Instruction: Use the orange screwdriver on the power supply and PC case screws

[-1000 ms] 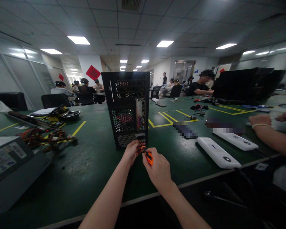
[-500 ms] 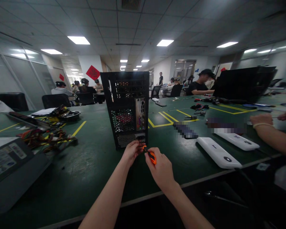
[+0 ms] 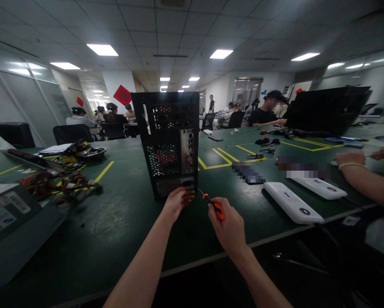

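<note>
A black computer tower case (image 3: 143,141) stands upright on the green table with its rear panel towards me. My right hand (image 3: 228,222) grips a screwdriver (image 3: 219,212) by its orange and black handle. The thin shaft slants up and left, its tip close to the case's lower right edge; whether it touches cannot be told. At the bottom of the rear panel is my left hand (image 3: 176,204), fingers loosely bent and a little apart, close to the metal. Nothing shows between them, though a small thing could be hidden.
On the left lie a metal power supply unit (image 3: 9,209) and tangled cables (image 3: 51,182). To the right are a phone (image 3: 248,173) and two white devices (image 3: 291,203). A co-worker's hand (image 3: 350,158) is at the far right; a large black monitor-like box (image 3: 326,111) stands behind.
My right hand has pulled the screwdriver back to the right, so its shaft now shows. The fingers of my left hand have come away from the screwdriver and loosened.
</note>
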`<state>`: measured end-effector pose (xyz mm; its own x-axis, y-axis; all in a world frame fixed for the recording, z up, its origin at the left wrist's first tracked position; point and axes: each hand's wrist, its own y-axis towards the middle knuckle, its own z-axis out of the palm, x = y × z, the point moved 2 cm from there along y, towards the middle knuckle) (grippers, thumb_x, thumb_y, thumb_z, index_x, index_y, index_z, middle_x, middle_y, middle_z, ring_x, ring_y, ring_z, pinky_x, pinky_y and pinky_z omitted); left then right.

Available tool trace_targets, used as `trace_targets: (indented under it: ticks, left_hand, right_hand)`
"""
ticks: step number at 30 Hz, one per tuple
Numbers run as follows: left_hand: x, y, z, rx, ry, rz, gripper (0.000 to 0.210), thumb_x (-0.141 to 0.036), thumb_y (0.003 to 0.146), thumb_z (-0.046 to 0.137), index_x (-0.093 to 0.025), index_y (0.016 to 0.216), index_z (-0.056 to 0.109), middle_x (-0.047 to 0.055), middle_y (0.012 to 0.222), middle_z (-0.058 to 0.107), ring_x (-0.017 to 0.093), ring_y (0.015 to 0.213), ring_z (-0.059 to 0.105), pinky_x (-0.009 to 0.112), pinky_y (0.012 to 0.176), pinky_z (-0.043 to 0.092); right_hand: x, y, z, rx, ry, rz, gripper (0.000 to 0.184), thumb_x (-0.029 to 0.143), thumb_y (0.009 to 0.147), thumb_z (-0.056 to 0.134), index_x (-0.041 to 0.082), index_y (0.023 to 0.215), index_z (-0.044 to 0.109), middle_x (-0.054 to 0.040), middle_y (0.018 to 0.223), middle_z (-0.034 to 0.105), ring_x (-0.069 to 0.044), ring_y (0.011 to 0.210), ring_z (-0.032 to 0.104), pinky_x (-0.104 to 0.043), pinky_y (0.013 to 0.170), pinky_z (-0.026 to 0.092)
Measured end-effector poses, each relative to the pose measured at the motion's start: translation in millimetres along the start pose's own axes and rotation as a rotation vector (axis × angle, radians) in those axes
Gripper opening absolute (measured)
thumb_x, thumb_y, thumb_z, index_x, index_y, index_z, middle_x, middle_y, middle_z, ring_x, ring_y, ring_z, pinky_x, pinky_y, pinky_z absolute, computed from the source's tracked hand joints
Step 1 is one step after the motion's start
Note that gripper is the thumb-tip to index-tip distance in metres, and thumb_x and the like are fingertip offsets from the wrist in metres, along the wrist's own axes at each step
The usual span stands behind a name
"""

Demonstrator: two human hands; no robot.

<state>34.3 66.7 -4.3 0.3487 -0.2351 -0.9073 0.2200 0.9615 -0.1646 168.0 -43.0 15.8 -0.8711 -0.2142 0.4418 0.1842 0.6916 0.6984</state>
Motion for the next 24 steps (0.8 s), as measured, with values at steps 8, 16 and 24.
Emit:
trace_targets:
  ticks: [8,16,24]
  left_hand:
    - [-2.6,-2.1,3.1,-0.030,-0.011,-0.021,0.016,-0.007,0.075,0.044,-0.011,0.085,0.056,0.009,0.077,0.064,0.010,0.059,0.059,0.019,0.052,0.044]
    - [0.2,0.4,1.2,-0.013,-0.006,-0.002,0.016,-0.008,0.074,0.046,-0.011,0.086,0.055,0.009,0.077,0.065,0.011,0.061,0.060,0.019,0.053,0.044]
    - [1.1,-0.6,0.8,0.016,0.048,-0.010,0.015,-0.010,0.074,0.047,-0.010,0.086,0.057,0.010,0.077,0.065,0.010,0.062,0.060,0.019,0.055,0.044]
  right_hand:
    - [-0.3,0.6,4.7,0.015,-0.031,-0.002,0.020,0.032,0.083,0.039,0.019,0.088,0.052,-0.0015,0.071,0.061,-0.014,0.058,0.055,-0.024,0.056,0.036]
    - [0.9,3.9,5.0,0.059,-0.040,0.001,0.021,0.033,0.085,0.036,0.019,0.089,0.050,-0.0005,0.068,0.060,-0.014,0.056,0.055,-0.023,0.053,0.034]
    - [5.4,14.8,0.6,0.173,-0.214,-0.315,0.010,0.018,0.076,0.045,0.017,0.084,0.051,-0.0029,0.075,0.059,-0.016,0.070,0.052,-0.029,0.066,0.031]
